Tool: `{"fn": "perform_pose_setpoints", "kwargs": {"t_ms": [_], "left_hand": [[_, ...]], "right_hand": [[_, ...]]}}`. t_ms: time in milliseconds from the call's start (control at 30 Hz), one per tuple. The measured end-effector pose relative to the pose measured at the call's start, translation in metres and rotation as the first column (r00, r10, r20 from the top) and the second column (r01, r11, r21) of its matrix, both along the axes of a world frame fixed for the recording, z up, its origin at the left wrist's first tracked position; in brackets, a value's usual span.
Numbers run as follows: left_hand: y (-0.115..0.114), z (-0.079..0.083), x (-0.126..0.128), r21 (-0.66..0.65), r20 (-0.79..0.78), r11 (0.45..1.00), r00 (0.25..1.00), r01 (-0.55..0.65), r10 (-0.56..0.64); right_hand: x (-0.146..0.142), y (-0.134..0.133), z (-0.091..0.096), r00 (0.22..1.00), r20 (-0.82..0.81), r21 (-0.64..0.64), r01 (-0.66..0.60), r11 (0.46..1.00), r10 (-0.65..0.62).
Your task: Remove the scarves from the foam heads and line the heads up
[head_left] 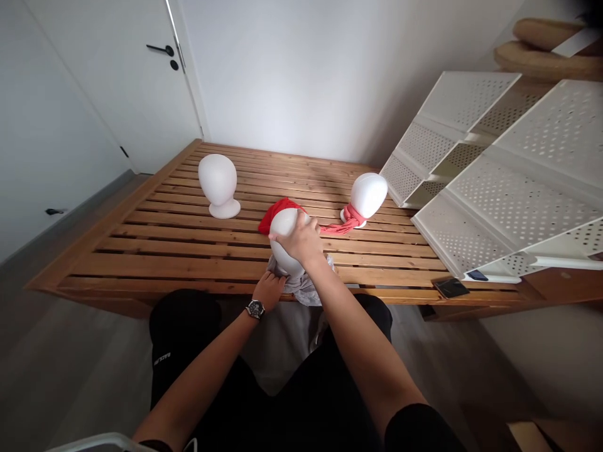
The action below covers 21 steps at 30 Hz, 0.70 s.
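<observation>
A white foam mannequin head (286, 233) with a red cap (277, 210) on its far side stands near the front edge of the slatted wooden bed frame (155, 242). My right hand (301, 238) lies on top of this head, fingers wrapped over it. My left hand (269, 289), with a wristwatch, is closed on a grey cloth (304, 285) gathered at the head's base. A second bare white head (217, 185) stands at the left. A third white head (368, 196) at the right wears a red scarf (346, 223) round its neck.
White perforated metal shelving (494, 169) leans at the right, over the frame's corner. Two dark phones (451, 287) lie on the frame's front right edge. A white door (141, 69) with a black handle is at the back left. My legs in black are below.
</observation>
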<state>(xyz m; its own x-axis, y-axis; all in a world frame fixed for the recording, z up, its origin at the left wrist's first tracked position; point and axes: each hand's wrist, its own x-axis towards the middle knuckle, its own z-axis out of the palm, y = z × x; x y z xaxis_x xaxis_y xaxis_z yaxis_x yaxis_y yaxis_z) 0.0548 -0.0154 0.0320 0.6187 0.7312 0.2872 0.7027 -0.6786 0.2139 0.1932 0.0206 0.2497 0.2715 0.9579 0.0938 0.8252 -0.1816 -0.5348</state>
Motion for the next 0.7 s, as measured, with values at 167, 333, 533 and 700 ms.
{"fn": "perform_pose_setpoints", "kwargs": {"t_ms": [167, 333, 533, 700], "left_hand": [[0.004, 0.000, 0.009, 0.017, 0.010, 1.000, 1.000, -0.021, 0.021], [0.007, -0.005, 0.021, 0.012, 0.024, 0.999, 0.999, -0.030, 0.030], [0.009, -0.006, 0.021, 0.062, 0.030, 0.997, 0.998, 0.046, -0.047], [0.016, -0.003, 0.016, 0.050, 0.067, 0.983, 0.982, 0.175, -0.178]], "right_hand": [[0.057, -0.035, -0.038, 0.996, -0.086, 0.203, 0.056, 0.978, -0.039], [0.079, -0.061, -0.108, 0.988, -0.125, -0.184, 0.071, 0.980, -0.095], [0.053, -0.042, -0.142, 0.991, -0.135, -0.383, -0.046, 0.923, -0.007], [0.050, -0.034, -0.142, 0.992, -0.121, -0.442, -0.080, 0.893, 0.029]]}}
